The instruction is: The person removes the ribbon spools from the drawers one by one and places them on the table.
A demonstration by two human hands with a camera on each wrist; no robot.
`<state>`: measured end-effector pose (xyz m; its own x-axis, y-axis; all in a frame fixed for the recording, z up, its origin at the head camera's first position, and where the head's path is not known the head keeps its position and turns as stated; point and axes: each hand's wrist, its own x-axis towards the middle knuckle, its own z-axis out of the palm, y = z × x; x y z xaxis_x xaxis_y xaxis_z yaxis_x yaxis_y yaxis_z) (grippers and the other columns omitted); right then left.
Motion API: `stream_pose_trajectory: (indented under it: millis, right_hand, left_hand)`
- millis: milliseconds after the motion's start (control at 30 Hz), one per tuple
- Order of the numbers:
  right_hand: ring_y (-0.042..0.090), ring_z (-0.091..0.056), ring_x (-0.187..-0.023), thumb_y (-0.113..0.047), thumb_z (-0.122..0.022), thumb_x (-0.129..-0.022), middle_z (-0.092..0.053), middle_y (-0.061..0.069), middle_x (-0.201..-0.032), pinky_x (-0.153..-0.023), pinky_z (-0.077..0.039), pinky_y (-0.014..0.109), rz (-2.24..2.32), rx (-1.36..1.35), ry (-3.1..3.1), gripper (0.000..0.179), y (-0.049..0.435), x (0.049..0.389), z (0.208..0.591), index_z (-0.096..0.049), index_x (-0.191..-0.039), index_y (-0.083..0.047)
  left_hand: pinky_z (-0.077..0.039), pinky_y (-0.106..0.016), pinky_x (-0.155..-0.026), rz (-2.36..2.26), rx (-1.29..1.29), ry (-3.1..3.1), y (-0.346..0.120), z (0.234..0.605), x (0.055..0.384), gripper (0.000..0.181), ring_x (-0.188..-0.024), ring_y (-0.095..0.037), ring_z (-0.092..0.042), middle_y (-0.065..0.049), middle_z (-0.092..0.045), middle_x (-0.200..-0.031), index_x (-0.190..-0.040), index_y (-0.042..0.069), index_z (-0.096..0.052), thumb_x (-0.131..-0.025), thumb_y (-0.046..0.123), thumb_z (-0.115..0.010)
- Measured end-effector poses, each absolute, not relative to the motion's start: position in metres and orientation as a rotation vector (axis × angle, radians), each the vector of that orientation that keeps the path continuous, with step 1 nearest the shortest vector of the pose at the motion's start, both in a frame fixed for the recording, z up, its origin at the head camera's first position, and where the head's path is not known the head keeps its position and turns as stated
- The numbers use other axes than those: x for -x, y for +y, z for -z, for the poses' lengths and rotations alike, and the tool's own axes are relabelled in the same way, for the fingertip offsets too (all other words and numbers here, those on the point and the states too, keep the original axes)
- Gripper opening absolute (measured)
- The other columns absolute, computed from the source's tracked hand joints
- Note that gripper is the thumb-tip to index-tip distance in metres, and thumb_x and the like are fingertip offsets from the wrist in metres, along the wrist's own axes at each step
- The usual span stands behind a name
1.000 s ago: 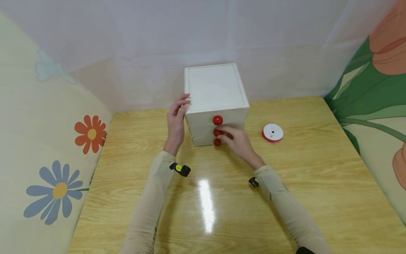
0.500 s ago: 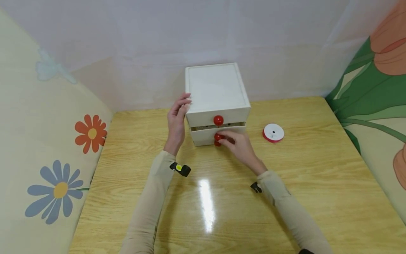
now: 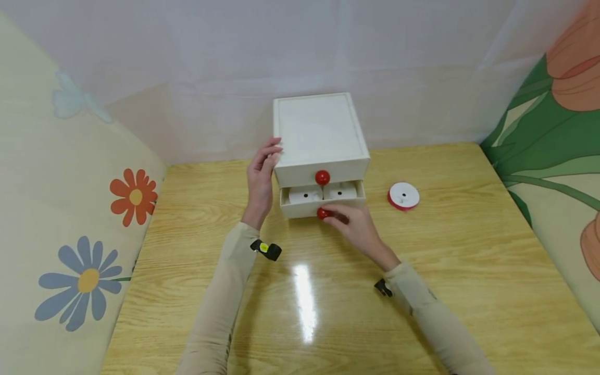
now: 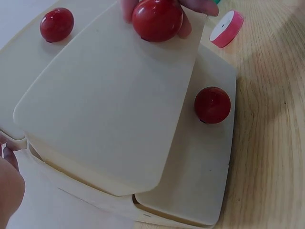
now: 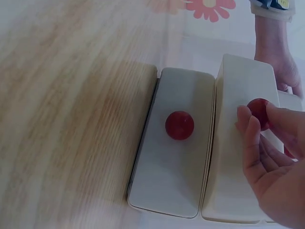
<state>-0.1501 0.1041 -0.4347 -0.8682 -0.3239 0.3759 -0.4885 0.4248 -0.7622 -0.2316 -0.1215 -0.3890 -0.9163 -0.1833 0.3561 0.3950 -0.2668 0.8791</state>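
A white drawer box (image 3: 319,130) with red knobs stands on the table against the back wall. Its middle drawer (image 3: 300,210) is pulled partway out, showing two white ribbon spools (image 3: 305,196) inside. My right hand (image 3: 353,226) pinches the red knob (image 5: 259,113) of that drawer between thumb and fingers. Against the box's left side and upper edge rests my left hand (image 3: 260,182), fingers extended over the edge. The top drawer's knob (image 4: 56,25) and the bottom drawer's knob (image 5: 179,125) are untouched; those two drawers are closed.
To the right of the box, a spool of red ribbon (image 3: 403,196) lies flat on the wooden table (image 3: 445,250). A white cloth wall stands close behind the box. Flower-patterned panels flank the table on both sides.
The middle drawer has slid out toward me, drawn by my right hand on its knob, and the spools inside have come into view. My left hand has stayed on the box.
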Motion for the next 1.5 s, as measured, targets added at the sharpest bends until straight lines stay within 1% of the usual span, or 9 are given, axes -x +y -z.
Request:
stream_pose_trajectory:
  millis: [67,167,567,767,967,1233,1500]
  right_hand:
    - [0.020,-0.070,-0.081,-0.001,-0.079,-0.087,-0.077,0.014,-0.110,-0.068,-0.058,0.029,-1.434,-0.725,-2.501,0.030,0.104,0.147,0.433,-0.076,-0.116,-0.004]
    - [0.020,-0.071,-0.080,0.000,-0.080,-0.086,-0.077,0.014,-0.110,-0.068,-0.059,0.028,-1.437,-0.741,-2.492,0.031,0.105,0.142,0.432,-0.076,-0.116,-0.003]
    - [0.021,-0.072,-0.085,0.005,-0.080,-0.082,-0.076,0.013,-0.112,-0.072,-0.060,0.028,-1.449,-0.813,-2.462,0.033,0.108,0.130,0.433,-0.076,-0.115,-0.002]
    - [0.019,-0.071,-0.080,0.006,-0.081,-0.080,-0.077,0.014,-0.109,-0.069,-0.059,0.026,-1.434,-0.845,-2.435,0.034,0.110,0.124,0.434,-0.076,-0.113,-0.001]
    - [0.018,-0.071,-0.078,0.009,-0.081,-0.079,-0.076,0.014,-0.109,-0.068,-0.059,0.025,-1.422,-0.877,-2.403,0.036,0.111,0.120,0.437,-0.075,-0.113,-0.001]
    - [0.019,-0.070,-0.074,0.011,-0.080,-0.078,-0.077,0.016,-0.106,-0.066,-0.059,0.024,-1.422,-0.891,-2.376,0.036,0.111,0.116,0.439,-0.075,-0.113,0.001]
    - [0.018,-0.071,-0.074,0.009,-0.080,-0.080,-0.077,0.015,-0.105,-0.066,-0.059,0.025,-1.441,-0.858,-2.397,0.034,0.111,0.113,0.441,-0.075,-0.113,0.001]
  left_hand:
    - [-0.031,-0.031,-0.120,2.228,0.259,-1.632,-0.121,0.389,0.232,0.030,-0.142,-0.020,-0.046,0.000,-0.066,-0.133,-0.094,0.024,-0.076,-0.095,0.002,-0.055]
    - [-0.032,-0.031,-0.120,2.230,0.258,-1.632,-0.121,0.389,0.233,0.030,-0.142,-0.020,-0.046,-0.001,-0.066,-0.133,-0.094,0.024,-0.076,-0.095,0.003,-0.055]
    - [-0.033,-0.031,-0.119,2.229,0.231,-1.640,-0.120,0.388,0.231,0.030,-0.141,-0.019,-0.047,-0.004,-0.065,-0.135,-0.094,0.023,-0.075,-0.096,0.003,-0.054]
    - [-0.033,-0.031,-0.119,2.235,0.228,-1.645,-0.121,0.388,0.231,0.030,-0.142,-0.018,-0.046,-0.006,-0.064,-0.137,-0.095,0.024,-0.075,-0.096,0.003,-0.053]
    - [-0.032,-0.031,-0.120,2.228,0.229,-1.655,-0.121,0.390,0.232,0.029,-0.143,-0.018,-0.046,-0.007,-0.063,-0.139,-0.096,0.024,-0.075,-0.096,0.004,-0.053]
    - [-0.033,-0.031,-0.119,2.237,0.234,-1.643,-0.121,0.390,0.232,0.029,-0.142,-0.019,-0.046,-0.006,-0.063,-0.138,-0.096,0.023,-0.075,-0.097,0.003,-0.053]
    - [-0.033,-0.031,-0.119,2.238,0.235,-1.639,-0.120,0.390,0.232,0.030,-0.142,-0.018,-0.046,-0.005,-0.064,-0.137,-0.095,0.024,-0.075,-0.097,0.003,-0.053]
